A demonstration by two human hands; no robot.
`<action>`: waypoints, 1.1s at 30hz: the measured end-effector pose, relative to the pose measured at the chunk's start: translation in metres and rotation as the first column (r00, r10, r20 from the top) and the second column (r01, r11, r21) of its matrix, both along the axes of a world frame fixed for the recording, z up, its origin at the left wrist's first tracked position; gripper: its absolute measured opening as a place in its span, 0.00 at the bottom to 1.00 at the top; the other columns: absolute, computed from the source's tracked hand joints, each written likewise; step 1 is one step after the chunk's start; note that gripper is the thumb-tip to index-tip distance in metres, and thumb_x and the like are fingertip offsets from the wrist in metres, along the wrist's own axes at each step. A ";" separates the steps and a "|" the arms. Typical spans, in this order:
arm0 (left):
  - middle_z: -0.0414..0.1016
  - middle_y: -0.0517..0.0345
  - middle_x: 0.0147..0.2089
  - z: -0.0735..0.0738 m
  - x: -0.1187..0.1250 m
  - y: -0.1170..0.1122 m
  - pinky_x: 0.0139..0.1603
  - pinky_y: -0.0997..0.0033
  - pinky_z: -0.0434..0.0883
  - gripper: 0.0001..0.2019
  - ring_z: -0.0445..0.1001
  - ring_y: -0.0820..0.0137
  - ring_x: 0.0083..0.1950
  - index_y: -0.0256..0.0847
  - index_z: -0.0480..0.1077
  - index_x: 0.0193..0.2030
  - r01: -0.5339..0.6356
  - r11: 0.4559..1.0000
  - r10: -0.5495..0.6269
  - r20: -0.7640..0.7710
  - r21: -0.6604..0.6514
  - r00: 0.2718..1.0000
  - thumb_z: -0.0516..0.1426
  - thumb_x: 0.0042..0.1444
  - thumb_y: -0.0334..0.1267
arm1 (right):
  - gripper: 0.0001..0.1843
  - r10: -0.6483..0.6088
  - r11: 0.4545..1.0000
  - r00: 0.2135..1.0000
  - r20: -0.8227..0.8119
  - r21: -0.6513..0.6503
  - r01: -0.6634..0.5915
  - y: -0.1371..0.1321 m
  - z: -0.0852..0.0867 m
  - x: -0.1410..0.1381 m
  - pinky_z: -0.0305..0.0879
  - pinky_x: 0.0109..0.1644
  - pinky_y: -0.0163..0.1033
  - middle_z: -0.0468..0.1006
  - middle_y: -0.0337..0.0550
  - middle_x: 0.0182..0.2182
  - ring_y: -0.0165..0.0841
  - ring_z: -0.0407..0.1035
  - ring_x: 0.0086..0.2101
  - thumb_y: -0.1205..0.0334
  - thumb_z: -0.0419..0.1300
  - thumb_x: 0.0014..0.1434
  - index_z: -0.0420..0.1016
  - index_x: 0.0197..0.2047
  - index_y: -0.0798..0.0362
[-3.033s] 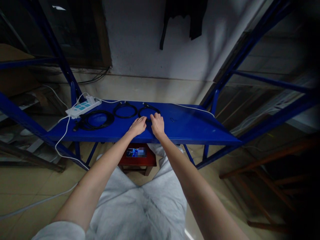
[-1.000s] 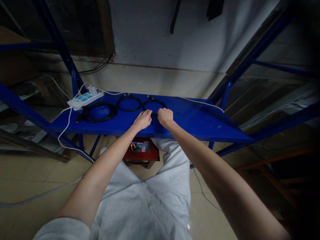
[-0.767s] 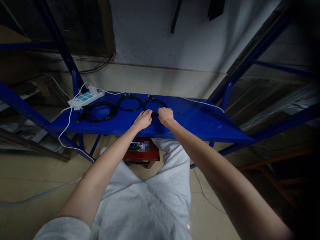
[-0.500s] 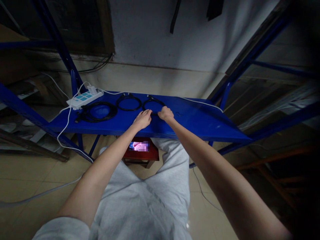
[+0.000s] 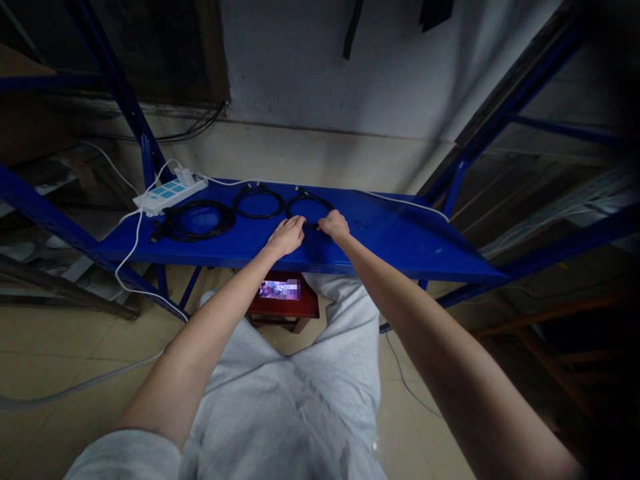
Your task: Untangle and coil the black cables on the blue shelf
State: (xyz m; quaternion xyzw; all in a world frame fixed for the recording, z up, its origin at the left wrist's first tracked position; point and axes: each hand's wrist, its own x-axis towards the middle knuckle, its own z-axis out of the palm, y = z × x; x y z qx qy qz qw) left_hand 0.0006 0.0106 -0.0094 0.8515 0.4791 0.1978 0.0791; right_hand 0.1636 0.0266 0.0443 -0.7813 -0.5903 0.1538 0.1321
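- Because the power strip (image 5: 167, 195) sits at the left end of the shelf (image 5: 400, 247), its white cord (image 5: 131, 257) can drop over that end; another white cord (image 5: 395, 201) follows the far edge, probably so that it lies out of the coils' way.
- Just right of and nearer than the strip, the large coil (image 5: 200, 238) lies flat in several turns, its plug end out on the left, perhaps so that it can be found easily.
- Next along, the middle coil (image 5: 259, 217) lies flat too, its ends at the far side; the gaps between coils presumably stop them tangling.
- Under the near edge, a lit phone (image 5: 279, 289) lies face up on a red stool (image 5: 300, 310), seemingly to be seen from above.
- The left hand (image 5: 287, 233) is palm down with bent fingers, at the near left of the right coil; whether it grips or merely steadies the cable, I cannot tell.
- The right coil (image 5: 311, 226) lies on the shelf between the hands, one end pointing far.
- The right hand (image 5: 334, 225) is curled, fingertips drawn together on the coil's near right, apparently pinching it so the loop holds its round shape.
- Further right lies a small dark scrap (image 5: 360, 225), too faint to identify.
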 end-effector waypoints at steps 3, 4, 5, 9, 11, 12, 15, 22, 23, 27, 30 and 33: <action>0.65 0.43 0.70 0.001 0.000 -0.001 0.74 0.56 0.56 0.22 0.59 0.63 0.73 0.37 0.61 0.65 -0.002 1.000 0.002 -0.005 0.007 1.000 0.46 0.65 0.31 | 0.22 0.022 0.999 0.999 0.029 -0.025 -0.022 -0.001 0.002 -0.002 0.73 0.47 0.43 0.79 0.61 0.50 0.45 0.76 0.50 0.58 0.56 0.64 0.74 0.58 0.59; 0.65 0.44 0.70 0.001 0.000 -0.001 0.74 0.56 0.56 0.22 0.60 0.63 0.73 0.37 0.61 0.65 -0.004 1.000 0.004 -0.006 0.008 1.000 0.46 0.65 0.30 | 0.23 0.037 0.999 0.998 0.056 -0.023 -0.036 -0.002 0.003 -0.003 0.73 0.49 0.44 0.78 0.61 0.51 0.45 0.75 0.51 0.56 0.57 0.65 0.74 0.58 0.58; 0.65 0.44 0.70 0.002 0.000 -0.002 0.74 0.56 0.56 0.22 0.59 0.63 0.73 0.37 0.61 0.65 -0.005 1.000 0.005 -0.007 0.009 1.000 0.46 0.65 0.30 | 0.24 0.057 0.998 0.994 0.095 -0.011 -0.056 -0.003 0.005 -0.004 0.72 0.51 0.44 0.78 0.60 0.51 0.45 0.75 0.52 0.53 0.57 0.65 0.73 0.59 0.58; 0.62 0.40 0.71 0.002 0.001 -0.002 0.74 0.56 0.56 0.23 0.58 0.61 0.74 0.34 0.60 0.66 -0.004 1.000 0.004 -0.011 0.004 1.000 0.46 0.65 0.31 | 0.24 0.177 0.982 0.932 0.315 0.010 -0.190 -0.009 0.012 -0.009 0.70 0.55 0.45 0.77 0.62 0.52 0.46 0.73 0.54 0.53 0.61 0.65 0.74 0.58 0.59; 0.61 0.38 0.71 0.001 0.001 -0.001 0.74 0.56 0.55 0.23 0.58 0.61 0.74 0.33 0.59 0.66 -0.009 1.000 0.009 -0.014 0.002 1.000 0.46 0.65 0.30 | 0.21 0.242 0.967 0.893 0.380 -0.021 -0.253 -0.012 0.015 -0.010 0.70 0.55 0.45 0.77 0.62 0.52 0.47 0.73 0.54 0.57 0.61 0.65 0.74 0.58 0.58; 0.61 0.39 0.71 0.001 0.001 -0.001 0.74 0.56 0.55 0.23 0.58 0.61 0.74 0.33 0.59 0.67 -0.012 1.000 0.012 -0.017 0.002 1.000 0.46 0.65 0.31 | 0.19 0.274 0.959 0.876 0.396 -0.038 -0.282 -0.013 0.017 -0.011 0.70 0.54 0.45 0.77 0.61 0.52 0.46 0.73 0.54 0.60 0.60 0.66 0.74 0.58 0.57; 0.62 0.40 0.71 -0.001 0.001 0.001 0.74 0.56 0.55 0.23 0.58 0.62 0.74 0.34 0.59 0.67 -0.017 1.000 0.017 -0.024 0.011 1.000 0.47 0.65 0.31 | 0.18 0.343 0.934 0.844 0.412 -0.058 -0.352 -0.015 0.017 -0.009 0.70 0.53 0.44 0.77 0.58 0.52 0.46 0.74 0.53 0.67 0.57 0.65 0.73 0.58 0.55; 0.63 0.42 0.71 -0.001 0.001 0.000 0.74 0.58 0.56 0.22 0.59 0.63 0.73 0.36 0.60 0.66 -0.023 0.999 0.024 -0.022 0.026 0.999 0.46 0.66 0.31 | 0.17 0.400 0.890 0.787 0.469 0.005 -0.455 -0.015 0.009 0.002 0.70 0.50 0.43 0.77 0.57 0.52 0.45 0.75 0.50 0.68 0.56 0.65 0.72 0.57 0.54; 0.63 0.41 0.71 0.000 0.001 -0.001 0.74 0.57 0.56 0.23 0.59 0.62 0.73 0.35 0.60 0.66 -0.022 1.000 0.022 -0.024 0.022 0.999 0.46 0.66 0.31 | 0.18 0.415 0.879 0.771 0.483 0.006 -0.477 -0.016 0.009 0.002 0.69 0.50 0.42 0.77 0.56 0.52 0.44 0.75 0.50 0.70 0.55 0.64 0.71 0.57 0.54; 0.61 0.39 0.72 0.002 0.001 -0.002 0.74 0.56 0.55 0.25 0.58 0.60 0.74 0.32 0.58 0.68 -0.021 1.000 0.021 -0.029 0.000 0.999 0.46 0.65 0.32 | 0.21 0.481 0.818 0.675 0.559 -0.008 -0.576 -0.020 0.010 0.002 0.66 0.53 0.41 0.77 0.56 0.52 0.44 0.73 0.51 0.74 0.55 0.63 0.69 0.59 0.56; 0.59 0.39 0.73 0.001 0.001 -0.001 0.75 0.56 0.54 0.26 0.56 0.61 0.75 0.32 0.56 0.70 -0.026 1.000 0.026 -0.031 -0.010 0.999 0.47 0.65 0.32 | 0.22 0.539 0.754 0.587 0.605 -0.035 -0.656 -0.021 0.011 0.001 0.62 0.57 0.42 0.76 0.57 0.53 0.44 0.72 0.53 0.76 0.56 0.63 0.69 0.59 0.57; 0.59 0.39 0.73 -0.001 0.001 0.000 0.76 0.57 0.53 0.26 0.56 0.61 0.75 0.32 0.56 0.70 -0.026 1.000 0.026 -0.028 -0.009 0.999 0.47 0.65 0.32 | 0.22 0.573 0.710 0.532 0.623 -0.053 -0.703 -0.020 0.011 0.004 0.60 0.58 0.43 0.76 0.55 0.53 0.43 0.71 0.53 0.76 0.56 0.63 0.70 0.59 0.56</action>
